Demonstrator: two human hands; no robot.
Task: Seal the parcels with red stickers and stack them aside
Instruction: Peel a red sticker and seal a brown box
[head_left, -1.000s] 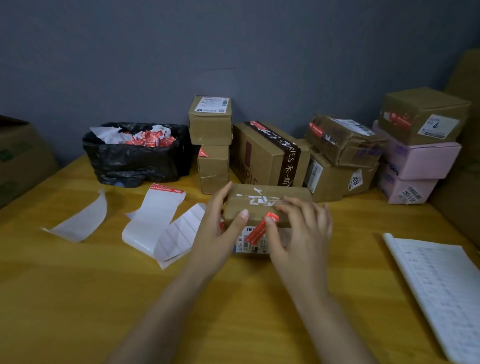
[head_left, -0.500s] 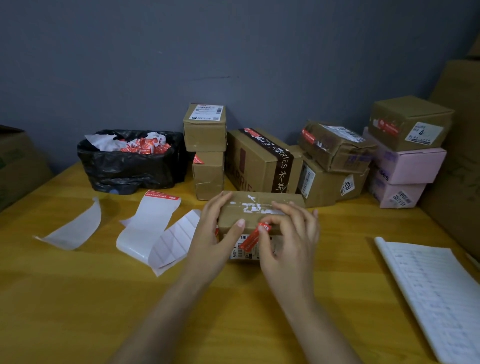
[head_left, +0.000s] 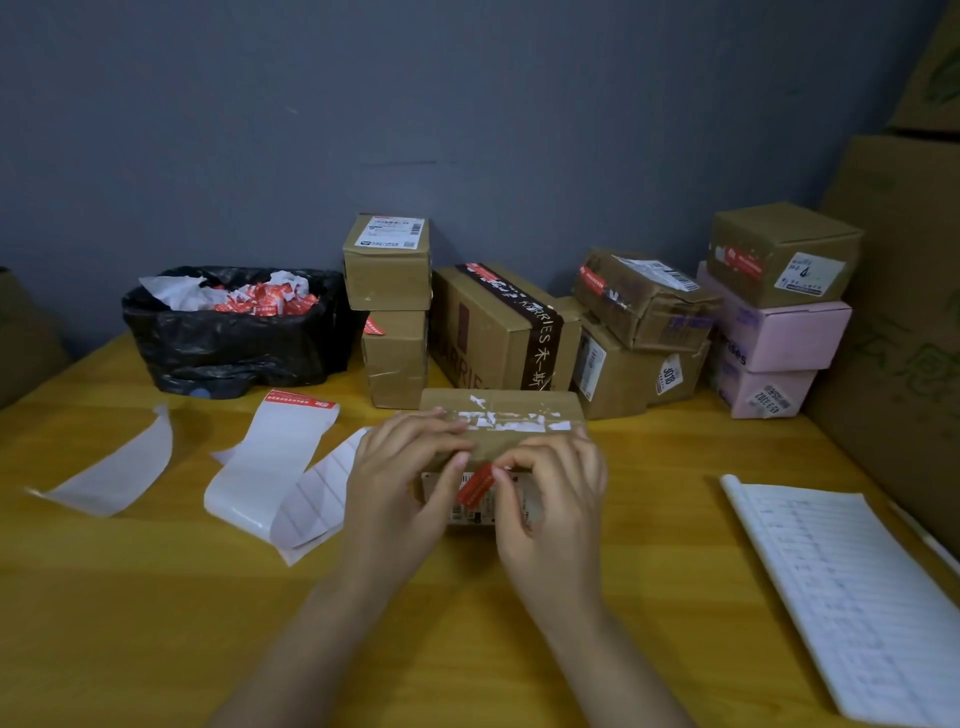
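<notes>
Table (head_left: 156, 597): red sticker (head_left: 475, 486) at right grip (head_left: 550, 499)

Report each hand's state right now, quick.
Left hand: grips the brown parcel, fingers over its top, thumb on its front.
Right hand: pinches the red sticker at the parcel's front edge.
</notes>
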